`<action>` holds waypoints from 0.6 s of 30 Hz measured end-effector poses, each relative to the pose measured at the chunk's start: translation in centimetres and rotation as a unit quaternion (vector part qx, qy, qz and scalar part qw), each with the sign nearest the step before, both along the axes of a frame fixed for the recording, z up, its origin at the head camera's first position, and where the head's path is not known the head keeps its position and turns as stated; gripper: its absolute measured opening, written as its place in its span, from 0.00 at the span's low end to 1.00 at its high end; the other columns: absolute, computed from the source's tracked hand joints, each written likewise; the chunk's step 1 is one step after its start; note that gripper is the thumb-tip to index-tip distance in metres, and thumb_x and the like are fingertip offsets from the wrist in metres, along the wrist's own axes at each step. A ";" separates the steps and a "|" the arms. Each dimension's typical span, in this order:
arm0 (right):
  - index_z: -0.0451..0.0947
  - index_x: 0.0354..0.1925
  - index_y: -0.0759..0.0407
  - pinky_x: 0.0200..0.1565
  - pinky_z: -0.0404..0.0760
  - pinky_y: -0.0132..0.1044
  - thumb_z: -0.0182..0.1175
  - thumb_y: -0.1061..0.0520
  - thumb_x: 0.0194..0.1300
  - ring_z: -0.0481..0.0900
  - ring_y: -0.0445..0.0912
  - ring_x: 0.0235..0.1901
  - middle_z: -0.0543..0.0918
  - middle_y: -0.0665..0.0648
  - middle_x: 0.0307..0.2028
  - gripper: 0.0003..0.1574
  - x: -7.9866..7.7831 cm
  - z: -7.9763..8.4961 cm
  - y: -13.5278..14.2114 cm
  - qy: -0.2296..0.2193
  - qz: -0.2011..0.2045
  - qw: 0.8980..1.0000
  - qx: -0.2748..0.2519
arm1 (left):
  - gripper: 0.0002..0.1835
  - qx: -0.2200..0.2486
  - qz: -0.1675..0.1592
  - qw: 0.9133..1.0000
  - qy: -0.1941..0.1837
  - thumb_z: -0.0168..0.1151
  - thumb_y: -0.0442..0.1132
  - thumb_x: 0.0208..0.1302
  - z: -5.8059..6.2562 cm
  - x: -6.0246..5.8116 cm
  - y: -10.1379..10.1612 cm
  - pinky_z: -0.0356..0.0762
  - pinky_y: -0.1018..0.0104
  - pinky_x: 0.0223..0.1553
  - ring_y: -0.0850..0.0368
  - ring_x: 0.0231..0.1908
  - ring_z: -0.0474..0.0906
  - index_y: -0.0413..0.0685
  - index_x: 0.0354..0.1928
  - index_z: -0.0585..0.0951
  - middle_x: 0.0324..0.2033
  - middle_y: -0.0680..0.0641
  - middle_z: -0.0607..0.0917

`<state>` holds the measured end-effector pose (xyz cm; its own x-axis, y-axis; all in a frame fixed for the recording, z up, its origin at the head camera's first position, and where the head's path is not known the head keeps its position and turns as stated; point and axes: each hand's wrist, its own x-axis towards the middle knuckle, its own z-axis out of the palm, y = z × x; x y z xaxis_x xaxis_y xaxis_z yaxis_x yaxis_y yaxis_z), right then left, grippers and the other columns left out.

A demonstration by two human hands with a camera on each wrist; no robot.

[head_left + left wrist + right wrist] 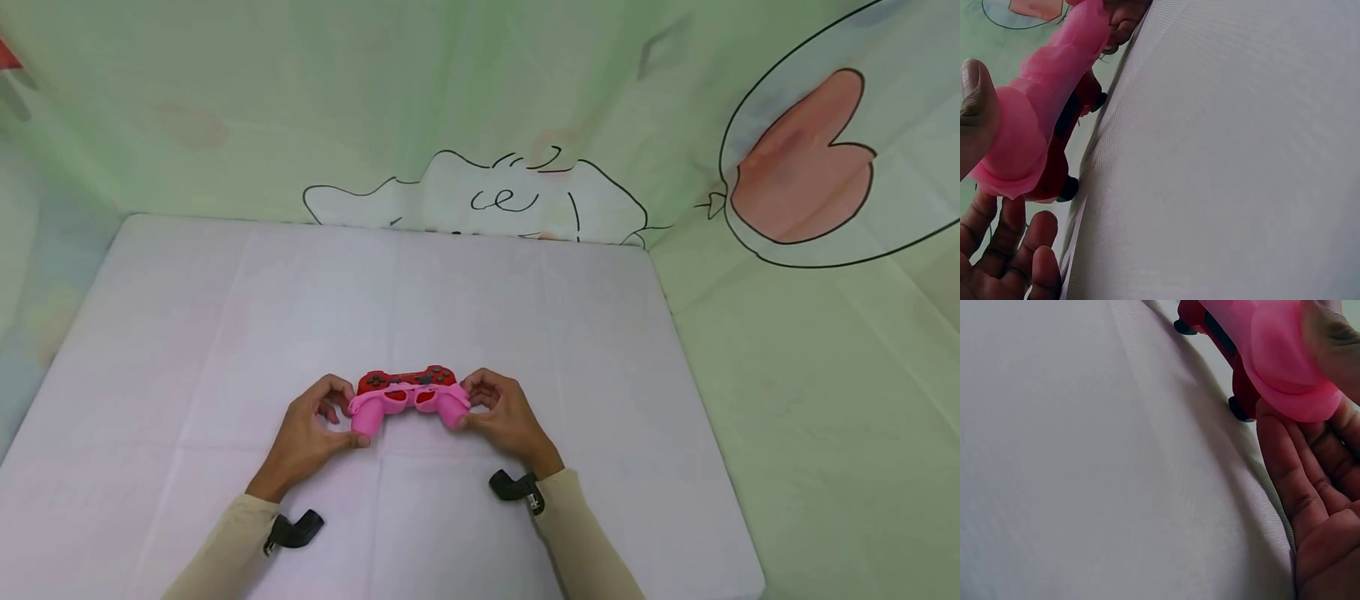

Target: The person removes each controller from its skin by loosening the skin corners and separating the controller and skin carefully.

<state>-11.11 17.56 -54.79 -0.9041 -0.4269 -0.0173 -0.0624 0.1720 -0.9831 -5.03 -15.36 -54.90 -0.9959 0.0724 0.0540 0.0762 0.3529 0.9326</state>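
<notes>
The controller is coloured red and black, its cover pink; the green curtain is patterned with black outlines.

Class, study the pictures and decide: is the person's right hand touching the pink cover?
Touching. In the right wrist view, the right hand has its thumb against the pink cover, with fingertips at the cover's lower edge.

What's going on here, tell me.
A person's left hand and right hand grip the pink cover on a red game controller, one at each end, over the white table. The cover is only partly on: the controller's red upper part, with its buttons, sticks out.
</notes>
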 end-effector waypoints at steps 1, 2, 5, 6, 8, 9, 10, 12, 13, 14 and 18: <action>0.80 0.46 0.64 0.50 0.87 0.30 0.84 0.54 0.51 0.84 0.45 0.41 0.82 0.58 0.42 0.30 0.0 0.0 0.0 0.001 0.002 1.000 0.001 | 0.31 0.001 0.000 1.000 0.000 0.91 0.43 0.42 0.0 0.0 0.0 0.74 0.71 0.40 0.55 0.37 0.77 0.59 0.46 0.78 0.36 0.54 0.81; 0.80 0.45 0.64 0.49 0.87 0.30 0.83 0.55 0.52 0.84 0.45 0.41 0.82 0.58 0.42 0.29 0.0 -0.1 0.1 0.001 0.004 1.000 0.002 | 0.31 0.001 0.000 1.000 0.000 0.91 0.42 0.42 -0.1 0.0 0.0 0.74 0.72 0.40 0.56 0.37 0.77 0.59 0.45 0.78 0.36 0.54 0.81; 0.79 0.44 0.64 0.49 0.87 0.30 0.83 0.59 0.53 0.84 0.45 0.40 0.83 0.58 0.41 0.25 0.0 -0.1 0.2 0.002 0.006 1.000 0.005 | 0.31 0.001 -0.001 1.000 0.009 0.91 0.42 0.42 -0.2 0.1 0.1 0.74 0.72 0.40 0.57 0.37 0.77 0.58 0.44 0.79 0.35 0.54 0.81; 0.79 0.44 0.64 0.49 0.87 0.30 0.83 0.61 0.54 0.84 0.45 0.40 0.83 0.58 0.41 0.25 0.0 -0.1 0.3 0.003 0.006 1.000 0.005 | 0.30 0.002 -0.002 1.000 0.014 0.91 0.41 0.42 -0.3 0.2 0.1 0.74 0.71 0.40 0.56 0.37 0.76 0.57 0.44 0.79 0.35 0.54 0.81; 0.80 0.43 0.63 0.49 0.87 0.30 0.82 0.62 0.54 0.85 0.45 0.40 0.83 0.58 0.41 0.23 0.0 -0.1 0.3 0.005 0.007 1.000 0.007 | 0.30 0.003 0.001 1.000 0.022 0.91 0.40 0.42 -0.4 0.3 0.1 0.73 0.71 0.39 0.56 0.36 0.76 0.56 0.43 0.79 0.35 0.53 0.81; 0.80 0.43 0.63 0.49 0.87 0.30 0.82 0.63 0.54 0.85 0.45 0.40 0.83 0.58 0.41 0.23 0.0 0.0 0.3 0.005 0.007 1.000 0.008 | 0.29 0.005 0.002 1.000 0.025 0.91 0.40 0.42 -0.4 0.3 0.2 0.73 0.71 0.39 0.56 0.36 0.76 0.55 0.43 0.80 0.35 0.53 0.81; 0.80 0.43 0.63 0.49 0.87 0.30 0.82 0.63 0.55 0.85 0.45 0.39 0.84 0.58 0.41 0.22 0.0 0.0 0.3 0.006 0.007 1.000 0.010 | 0.29 0.007 0.004 1.000 0.026 0.91 0.39 0.42 -0.4 0.3 0.2 0.73 0.71 0.39 0.56 0.36 0.76 0.55 0.43 0.80 0.35 0.53 0.81; 0.80 0.42 0.63 0.49 0.87 0.30 0.82 0.62 0.55 0.85 0.44 0.39 0.84 0.58 0.41 0.22 0.0 0.0 0.2 0.006 0.006 1.000 0.013 | 0.28 0.006 0.006 1.000 0.028 0.91 0.40 0.43 -0.4 0.3 0.2 0.73 0.71 0.39 0.56 0.36 0.76 0.56 0.42 0.80 0.35 0.54 0.81; 0.80 0.42 0.63 0.49 0.87 0.30 0.82 0.61 0.56 0.85 0.44 0.39 0.84 0.58 0.40 0.21 0.0 0.1 0.2 0.006 0.006 1.000 0.014 | 0.27 0.004 0.009 1.000 0.026 0.90 0.40 0.43 -0.4 0.4 0.2 0.74 0.72 0.39 0.57 0.36 0.76 0.57 0.42 0.80 0.36 0.55 0.81; 0.80 0.42 0.62 0.48 0.87 0.30 0.81 0.61 0.56 0.85 0.44 0.39 0.84 0.58 0.40 0.21 0.0 0.1 0.2 0.007 0.005 1.000 0.015 | 0.27 0.004 0.009 1.000 0.026 0.90 0.40 0.44 -0.4 0.4 0.2 0.74 0.72 0.39 0.57 0.36 0.76 0.57 0.42 0.80 0.36 0.55 0.81; 0.80 0.41 0.63 0.47 0.87 0.30 0.81 0.57 0.56 0.84 0.43 0.39 0.83 0.57 0.40 0.22 0.0 0.0 0.1 0.016 0.004 1.000 0.007 | 0.25 0.006 0.012 1.000 0.028 0.90 0.41 0.45 -0.4 0.4 0.2 0.74 0.72 0.39 0.56 0.37 0.76 0.57 0.41 0.80 0.36 0.55 0.81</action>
<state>-11.09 17.66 -54.79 -0.9011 -0.4335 0.0054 -0.0950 0.1852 -0.9781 -4.63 -15.20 -55.29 -0.9928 0.0475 0.1104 0.1200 0.3434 0.9315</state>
